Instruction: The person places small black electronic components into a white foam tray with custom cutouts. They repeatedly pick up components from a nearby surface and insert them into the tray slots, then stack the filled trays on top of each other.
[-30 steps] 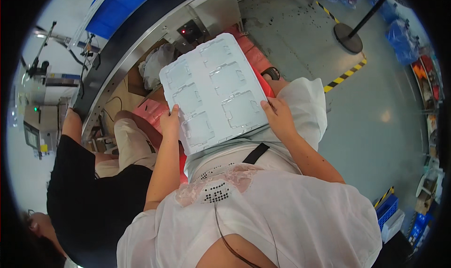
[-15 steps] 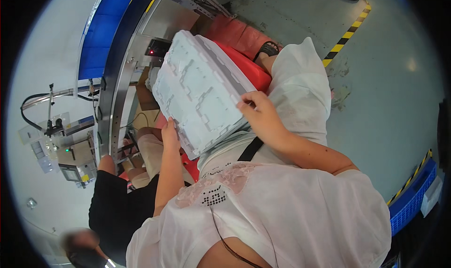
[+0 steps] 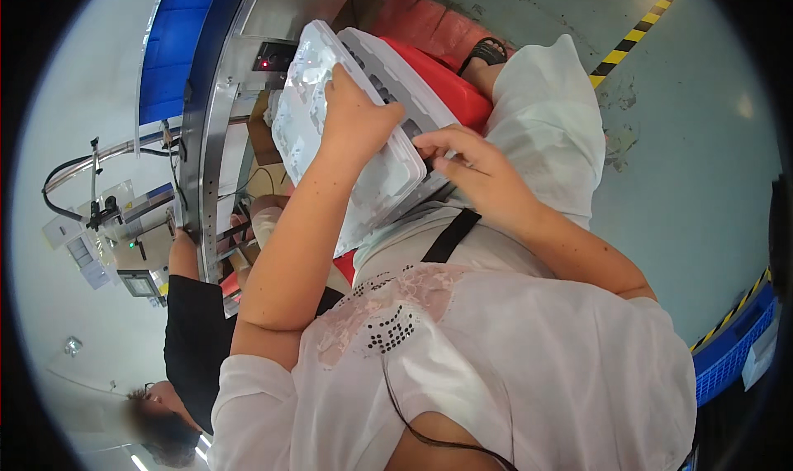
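A white moulded plastic tray leans tilted over my lap. Another white tray lies against its right side, and dark pieces show in the gap between them. Reaching across the upper tray, my left hand closes on its right edge, thumb toward the gap; some of its fingers are hidden. My right hand is at the lower right corner of the gap, fingers bent together near something dark that I cannot make out.
Beside the trays are a red surface and my leg. A metal workbench frame with a blue bin runs along the left. A co-worker in black is at lower left. A blue basket stands at right.
My left hand has moved from the upper tray's lower left edge across to its right edge. The gap between the trays has widened, showing dark pieces. My right hand stays near the corner.
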### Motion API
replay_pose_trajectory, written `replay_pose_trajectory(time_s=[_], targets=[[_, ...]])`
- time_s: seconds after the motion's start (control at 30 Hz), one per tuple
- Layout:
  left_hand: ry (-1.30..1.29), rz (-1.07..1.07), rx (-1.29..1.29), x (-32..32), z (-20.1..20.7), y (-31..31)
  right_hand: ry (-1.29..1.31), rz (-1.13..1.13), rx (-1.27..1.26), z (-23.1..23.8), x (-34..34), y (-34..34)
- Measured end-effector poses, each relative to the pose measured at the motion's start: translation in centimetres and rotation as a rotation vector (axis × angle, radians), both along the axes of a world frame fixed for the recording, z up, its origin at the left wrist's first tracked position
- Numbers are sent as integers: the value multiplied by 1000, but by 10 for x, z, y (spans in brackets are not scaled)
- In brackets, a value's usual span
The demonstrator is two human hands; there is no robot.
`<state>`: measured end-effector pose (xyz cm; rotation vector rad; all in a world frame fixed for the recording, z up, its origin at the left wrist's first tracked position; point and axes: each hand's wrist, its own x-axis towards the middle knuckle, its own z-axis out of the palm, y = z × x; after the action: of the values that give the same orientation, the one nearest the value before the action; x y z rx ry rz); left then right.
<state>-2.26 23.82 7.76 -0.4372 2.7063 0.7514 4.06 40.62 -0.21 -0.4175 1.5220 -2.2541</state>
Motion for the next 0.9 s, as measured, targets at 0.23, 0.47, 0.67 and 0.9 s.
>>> replay_pose_trajectory(time_s=[0.23,0.47,0.67,0.9], targets=[[186,-4,-14,5,-16,-10,970,94,660,-35,15,-8],[235,14,-266,18,-51,6,752,-249,600,-32,7,35],[279,-58,-408,34,-81,16,648,-664,584,20,-71,20],[769,-8,-65,33,5,-88,932,-583,423,135,-249,-193]])
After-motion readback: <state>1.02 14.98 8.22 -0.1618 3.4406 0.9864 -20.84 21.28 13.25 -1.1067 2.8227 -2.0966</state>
